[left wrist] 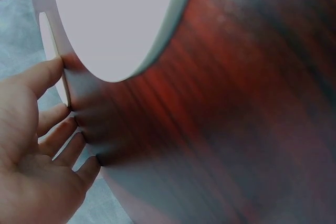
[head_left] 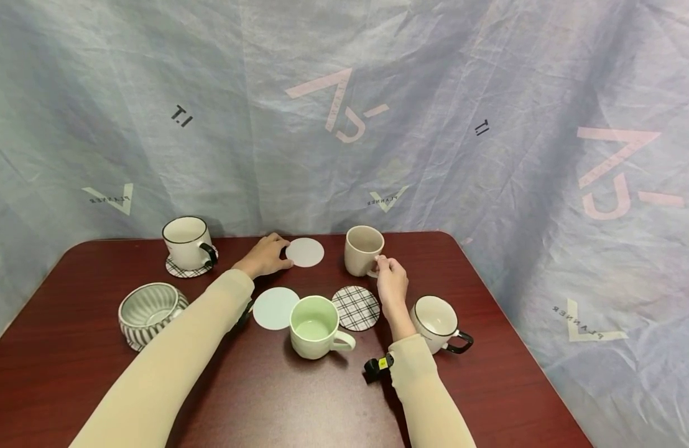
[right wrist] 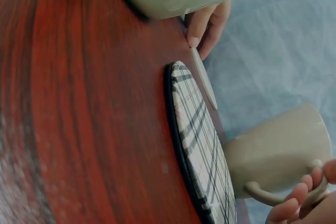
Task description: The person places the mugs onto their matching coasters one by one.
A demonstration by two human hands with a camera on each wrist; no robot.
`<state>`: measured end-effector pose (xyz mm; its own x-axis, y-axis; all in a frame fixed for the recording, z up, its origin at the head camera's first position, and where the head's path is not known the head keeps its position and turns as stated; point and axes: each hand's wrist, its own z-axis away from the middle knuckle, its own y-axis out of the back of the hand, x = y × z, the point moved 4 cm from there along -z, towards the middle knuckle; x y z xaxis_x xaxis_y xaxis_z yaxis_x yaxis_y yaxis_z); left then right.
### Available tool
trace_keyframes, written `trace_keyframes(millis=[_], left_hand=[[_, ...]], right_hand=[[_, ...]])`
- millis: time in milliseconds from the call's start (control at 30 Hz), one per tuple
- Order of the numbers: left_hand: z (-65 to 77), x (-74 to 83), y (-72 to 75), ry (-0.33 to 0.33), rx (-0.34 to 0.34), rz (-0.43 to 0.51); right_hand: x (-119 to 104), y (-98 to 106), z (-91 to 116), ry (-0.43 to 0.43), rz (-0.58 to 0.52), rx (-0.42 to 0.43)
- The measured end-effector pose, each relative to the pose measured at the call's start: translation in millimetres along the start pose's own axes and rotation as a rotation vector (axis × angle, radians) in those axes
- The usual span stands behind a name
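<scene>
My right hand (head_left: 392,283) holds the handle of a beige mug (head_left: 362,252), which is upright toward the back of the table. In the right wrist view, the fingers curl at the handle (right wrist: 268,196). My left hand (head_left: 266,255) lies at the left edge of a plain white round coaster (head_left: 305,252). Thumb and forefinger touch its edge, while the other fingers spread beside it with tips on the table, as the left wrist view shows. Between the hands and nearer to me are a pale coaster (head_left: 275,308), a plaid coaster (head_left: 356,308) and a green mug (head_left: 314,339).
On the left, a white black-rimmed mug (head_left: 186,249) stands on a plaid coaster (head_left: 179,270), behind a ribbed cup (head_left: 148,311). Another white mug (head_left: 436,320) with a black handle is beside my right forearm. A printed cloth (head_left: 266,155) hangs behind the red-brown table (head_left: 300,404).
</scene>
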<state>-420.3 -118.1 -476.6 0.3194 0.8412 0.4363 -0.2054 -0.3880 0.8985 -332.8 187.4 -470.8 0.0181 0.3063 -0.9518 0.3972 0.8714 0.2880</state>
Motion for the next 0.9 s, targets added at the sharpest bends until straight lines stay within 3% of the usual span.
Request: trace_keyframes(millis=[900], left_hand=[[-0.9, -0.8, 0.5, 0.022, -0.001, 0.004]], right_hand=[[-3.9, -5.6, 0.7, -0.073, -0.144, -0.175]])
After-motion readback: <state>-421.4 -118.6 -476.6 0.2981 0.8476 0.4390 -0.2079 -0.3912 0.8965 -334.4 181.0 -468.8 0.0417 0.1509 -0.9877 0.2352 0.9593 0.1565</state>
